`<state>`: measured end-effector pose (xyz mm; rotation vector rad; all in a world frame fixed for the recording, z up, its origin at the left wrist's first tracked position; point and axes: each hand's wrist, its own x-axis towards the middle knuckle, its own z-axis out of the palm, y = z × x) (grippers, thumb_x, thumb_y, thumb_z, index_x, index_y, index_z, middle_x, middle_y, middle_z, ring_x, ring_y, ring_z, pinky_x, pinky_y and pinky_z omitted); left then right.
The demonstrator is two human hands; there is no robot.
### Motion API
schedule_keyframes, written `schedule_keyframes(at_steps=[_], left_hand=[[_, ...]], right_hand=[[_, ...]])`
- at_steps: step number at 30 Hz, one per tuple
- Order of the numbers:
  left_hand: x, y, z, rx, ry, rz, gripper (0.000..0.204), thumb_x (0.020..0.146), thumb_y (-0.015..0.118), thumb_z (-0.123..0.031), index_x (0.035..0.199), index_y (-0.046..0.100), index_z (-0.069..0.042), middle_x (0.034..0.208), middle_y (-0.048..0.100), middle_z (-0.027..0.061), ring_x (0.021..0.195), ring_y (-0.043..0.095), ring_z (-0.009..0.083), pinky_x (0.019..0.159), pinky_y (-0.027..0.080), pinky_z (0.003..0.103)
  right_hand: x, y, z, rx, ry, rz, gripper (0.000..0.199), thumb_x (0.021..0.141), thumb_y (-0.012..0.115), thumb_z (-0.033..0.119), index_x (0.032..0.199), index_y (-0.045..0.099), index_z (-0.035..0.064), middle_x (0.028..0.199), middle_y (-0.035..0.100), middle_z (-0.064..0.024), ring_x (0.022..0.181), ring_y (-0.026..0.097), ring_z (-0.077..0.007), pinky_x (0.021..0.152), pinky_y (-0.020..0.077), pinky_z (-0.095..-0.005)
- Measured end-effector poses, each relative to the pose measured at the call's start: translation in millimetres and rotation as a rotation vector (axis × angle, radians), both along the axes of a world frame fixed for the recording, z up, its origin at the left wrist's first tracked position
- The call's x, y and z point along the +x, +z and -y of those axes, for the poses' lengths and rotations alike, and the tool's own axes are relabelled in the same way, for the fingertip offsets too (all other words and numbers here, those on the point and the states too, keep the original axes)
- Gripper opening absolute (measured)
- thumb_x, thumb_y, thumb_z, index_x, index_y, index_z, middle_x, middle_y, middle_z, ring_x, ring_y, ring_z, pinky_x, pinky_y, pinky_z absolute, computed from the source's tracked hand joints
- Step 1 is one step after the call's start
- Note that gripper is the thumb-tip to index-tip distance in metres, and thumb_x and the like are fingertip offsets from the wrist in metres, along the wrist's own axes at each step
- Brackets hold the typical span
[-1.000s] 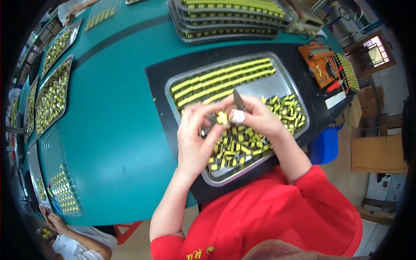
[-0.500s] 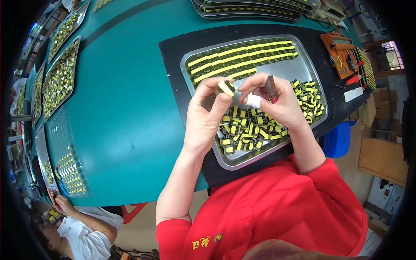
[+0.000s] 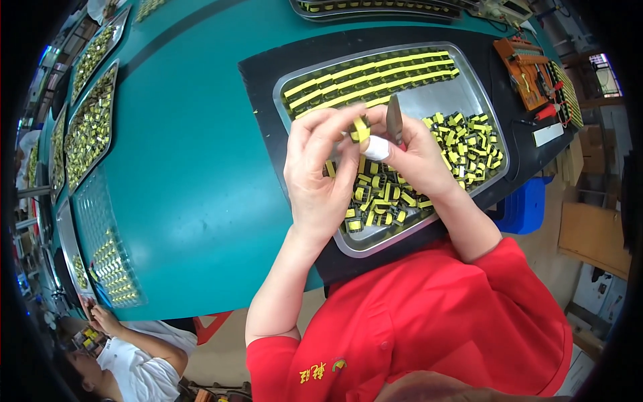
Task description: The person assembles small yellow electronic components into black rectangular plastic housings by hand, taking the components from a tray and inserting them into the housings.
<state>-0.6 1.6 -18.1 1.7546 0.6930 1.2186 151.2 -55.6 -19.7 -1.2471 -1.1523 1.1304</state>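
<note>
Over steel tray (image 3: pixel 482 114) | L hand (image 3: pixel 321 174) grip: 1 yellow part (image 3: pixel 360 128) | R hand (image 3: pixel 418 157) grip: 1 dark blade (image 3: pixel 394 119)

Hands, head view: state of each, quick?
Left hand: pinching a small yellow-and-black component.
Right hand: closed on a flat dark tool.

Parts (image 3: pixel 462 144) in tray (image 3: pixel 492 124) on mat (image 3: pixel 264 87)

Left hand (image 3: pixel 321 177) and right hand (image 3: pixel 415 157) lifted off the metal tray (image 3: pixel 429 100), now pinching one yellow-black part (image 3: pixel 360 128) between fingertips
</note>
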Motion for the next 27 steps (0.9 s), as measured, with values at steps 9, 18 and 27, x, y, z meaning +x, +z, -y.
schedule_keyframes(at_steps=[9,18,27], left_hand=[[-7.1,0.9,0.3,-0.395,-0.074,0.122,0.031,0.077,0.072,0.0,0.105,0.062,-0.008,0.1,0.055,-0.0007,0.073,0.05,0.0012,0.051,0.032,0.018],[-7.4,-0.5,-1.4,-0.342,-0.068,0.085,0.029,0.079,0.073,-0.003,0.105,0.061,-0.007,0.095,0.056,-0.0011,0.072,0.05,0.0026,0.051,0.032,0.018],[-8.2,1.7,-1.7,-0.639,-0.353,0.251,0.027,0.091,0.066,-0.014,0.115,0.059,-0.002,0.082,0.06,-0.0023,0.075,0.049,0.0006,0.063,0.037,0.017]], right_hand=[[3.3,-0.3,-0.6,-0.077,0.185,-0.465,0.04,0.098,0.052,0.028,0.124,0.056,-0.0026,0.097,0.061,-0.0033,0.072,0.047,-0.0084,0.063,0.0389,-0.0224],[3.0,-2.2,0.8,-0.052,0.195,-0.501,0.036,0.098,0.051,0.031,0.119,0.057,0.0012,0.091,0.058,-0.0022,0.072,0.048,-0.0083,0.063,0.0389,-0.0231],[2.0,17.0,0.1,0.266,-0.175,0.628,0.027,0.076,0.075,0.009,0.099,0.061,0.0053,0.074,0.056,0.0033,0.06,0.043,-0.0038,0.052,0.0339,-0.0221]])
